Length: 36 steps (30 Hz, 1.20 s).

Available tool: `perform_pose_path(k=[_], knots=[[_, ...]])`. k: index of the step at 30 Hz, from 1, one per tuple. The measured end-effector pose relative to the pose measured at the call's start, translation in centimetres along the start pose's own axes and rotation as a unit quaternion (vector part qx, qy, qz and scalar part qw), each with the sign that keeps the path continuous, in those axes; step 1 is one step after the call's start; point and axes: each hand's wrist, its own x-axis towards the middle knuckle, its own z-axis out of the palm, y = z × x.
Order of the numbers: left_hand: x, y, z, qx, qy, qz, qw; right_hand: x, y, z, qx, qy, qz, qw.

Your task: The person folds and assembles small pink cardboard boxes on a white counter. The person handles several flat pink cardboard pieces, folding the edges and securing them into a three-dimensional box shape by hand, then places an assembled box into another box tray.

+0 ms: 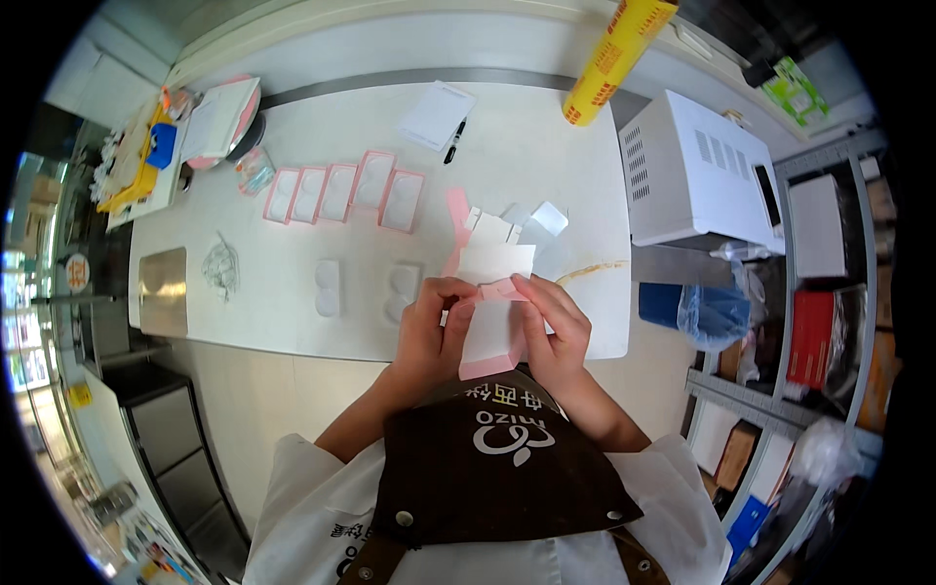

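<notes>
Between my hands is a pink and white cardboard box (pixel 490 333), partly folded up, close to my apron at the table's near edge. My left hand (pixel 436 317) pinches the box's far left corner. At the far right corner my right hand (pixel 556 320) grips the same pink edge. A white flap (pixel 496 260) stands out beyond my fingers. Just past it lie a pink strip (pixel 457 219) and several flat white and grey pieces (pixel 493 226). Two white trays with round hollows, one a left tray (pixel 327 289) and one a nearer tray (pixel 401 292), rest left of my hands.
Several pink boxes with white inserts (pixel 336 192) stand in a row on the white table (pixel 292 322). Behind are a paper sheet (pixel 438 113), a black marker (pixel 454 142) and a yellow roll (pixel 618 61). A white appliance (pixel 694 175) and a blue-lined bin (pixel 715 314) are at right.
</notes>
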Motion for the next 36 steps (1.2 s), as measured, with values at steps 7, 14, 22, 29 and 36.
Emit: perform_pose_path(k=[7, 14, 22, 29, 36], knots=[[0.0, 2.3, 5.5, 0.072, 0.099, 0.026, 0.992, 2.1, 3.0, -4.4, 0.012, -0.072, -0.047, 0.996], [0.9, 3.5, 5.0, 0.016, 0.083, -0.026, 0.996, 3.9, 2.6, -4.4, 0.052, -0.094, -0.047, 0.993], [0.1, -0.4, 0.7, -0.11, 0.05, -0.141, 0.983, 2.5, 1.2, 0.3, 0.159, -0.155, 0.164, 0.961], [-2.5, -1.6, -3.5, -0.094, 0.029, -0.179, 0.979, 0.4, 1.0, 5.1, 0.203, -0.158, 0.17, 0.951], [-1.7, 0.1, -8.5, -0.014, 0.091, -0.053, 0.994, 1.9, -2.3, 8.4, 0.22, -0.165, 0.11, 0.955]])
